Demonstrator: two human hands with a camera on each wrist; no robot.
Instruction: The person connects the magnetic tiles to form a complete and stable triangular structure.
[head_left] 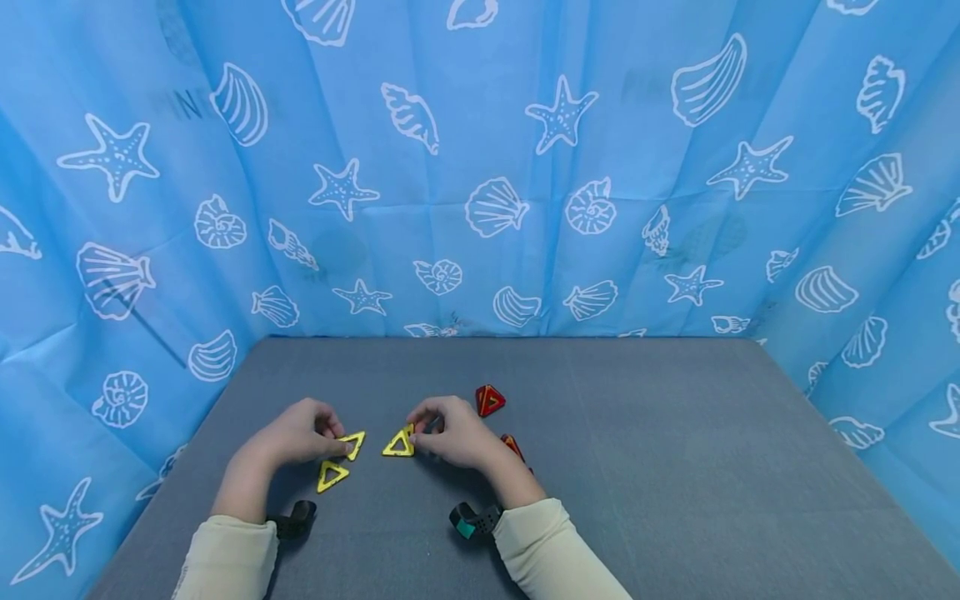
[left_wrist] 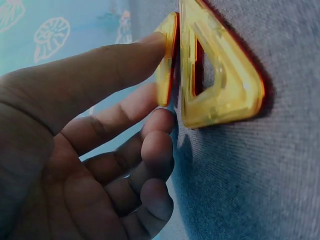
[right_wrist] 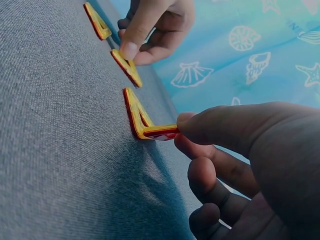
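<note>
My left hand (head_left: 303, 433) pinches a yellow triangular magnetic tile (left_wrist: 167, 70) between thumb and forefinger, its other fingers loosely bent. Beside it a second yellow triangle tile (head_left: 334, 481) lies flat on the table. With thumb and forefinger, my right hand (head_left: 453, 433) grips another yellow triangle tile (right_wrist: 159, 131). That one stands up from the table, its lower edge touching the edge of a flat yellow triangle tile (right_wrist: 131, 112). All these tiles have open middles and reddish undersides.
A red pyramid-like piece (head_left: 490, 401) of triangle tiles stands beyond my right hand. Another red piece (head_left: 512, 445) is partly hidden behind my right wrist. The grey table (head_left: 675, 467) meets a blue shell-print curtain (head_left: 495, 267) at the back and sides.
</note>
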